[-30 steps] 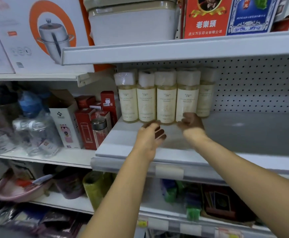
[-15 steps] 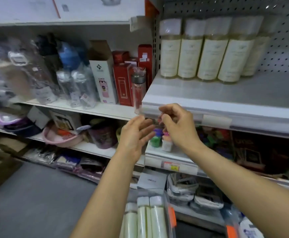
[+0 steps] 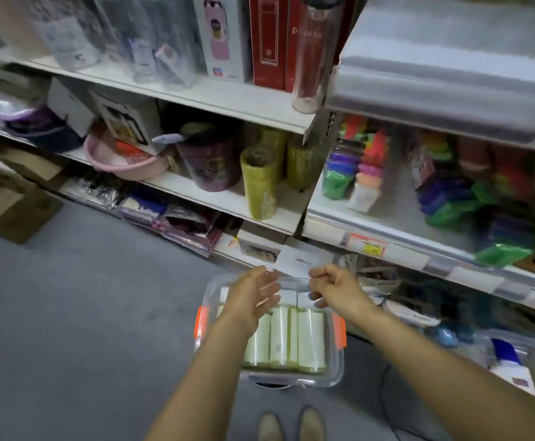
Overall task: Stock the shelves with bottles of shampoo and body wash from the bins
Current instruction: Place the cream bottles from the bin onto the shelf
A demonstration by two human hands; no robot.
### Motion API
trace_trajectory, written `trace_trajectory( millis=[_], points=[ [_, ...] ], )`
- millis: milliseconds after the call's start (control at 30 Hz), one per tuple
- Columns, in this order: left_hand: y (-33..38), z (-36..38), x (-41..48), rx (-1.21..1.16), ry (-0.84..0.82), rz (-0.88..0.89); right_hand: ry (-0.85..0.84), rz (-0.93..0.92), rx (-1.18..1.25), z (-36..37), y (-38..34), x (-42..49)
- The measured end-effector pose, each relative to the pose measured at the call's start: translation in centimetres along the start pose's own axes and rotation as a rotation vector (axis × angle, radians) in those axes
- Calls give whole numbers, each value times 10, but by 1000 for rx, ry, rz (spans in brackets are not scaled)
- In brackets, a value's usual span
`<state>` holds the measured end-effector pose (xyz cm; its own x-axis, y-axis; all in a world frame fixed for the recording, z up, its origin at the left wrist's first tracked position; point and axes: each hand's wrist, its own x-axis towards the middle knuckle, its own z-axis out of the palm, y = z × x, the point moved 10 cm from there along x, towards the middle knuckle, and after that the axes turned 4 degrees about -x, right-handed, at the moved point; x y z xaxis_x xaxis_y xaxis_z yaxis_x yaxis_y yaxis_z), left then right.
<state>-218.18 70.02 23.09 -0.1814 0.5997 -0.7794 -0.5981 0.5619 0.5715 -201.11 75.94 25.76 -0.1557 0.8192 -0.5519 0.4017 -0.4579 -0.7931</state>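
A clear plastic bin (image 3: 336,364) with orange latches stands on the floor below me. Inside it lie several pale yellow bottles (image 3: 310,338) with white caps, side by side. My left hand (image 3: 253,297) hovers above the bin's left half, fingers relaxed and spread, holding nothing. My right hand (image 3: 336,289) hangs over the bin's far right corner with fingers loosely curled and nothing in them. The grey shelf (image 3: 451,74) at the upper right shows only its bare front part; the bottles standing on it are out of view.
A second clear bin (image 3: 521,345) with a white and blue bottle (image 3: 508,364) sits on the floor at the right. Shelves packed with boxes, a pink basin (image 3: 126,160), green rolls (image 3: 260,186) and coloured packs face me. Cardboard boxes (image 3: 8,198) lie left; my shoes (image 3: 291,424) are near the bin.
My view has swung down from the shelf of yellow bottles to the bin on the floor. Both hands have come off the shelf and dropped to just above the bin.
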Motion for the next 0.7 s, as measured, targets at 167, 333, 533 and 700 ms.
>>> trace_trajectory(
  millis=[167,333,533,700],
  points=[
    [-71,-36,60,-17,98,-152,-73,300,21,41,113,44],
    [-128,-69,114,33,149,-234,-120,510,72,79,200,77],
    [-182,-93,170,125,155,-300,-101,597,182,109,264,117],
    [-206,-98,204,186,121,-301,-102,577,154,131,287,132]
  ],
)
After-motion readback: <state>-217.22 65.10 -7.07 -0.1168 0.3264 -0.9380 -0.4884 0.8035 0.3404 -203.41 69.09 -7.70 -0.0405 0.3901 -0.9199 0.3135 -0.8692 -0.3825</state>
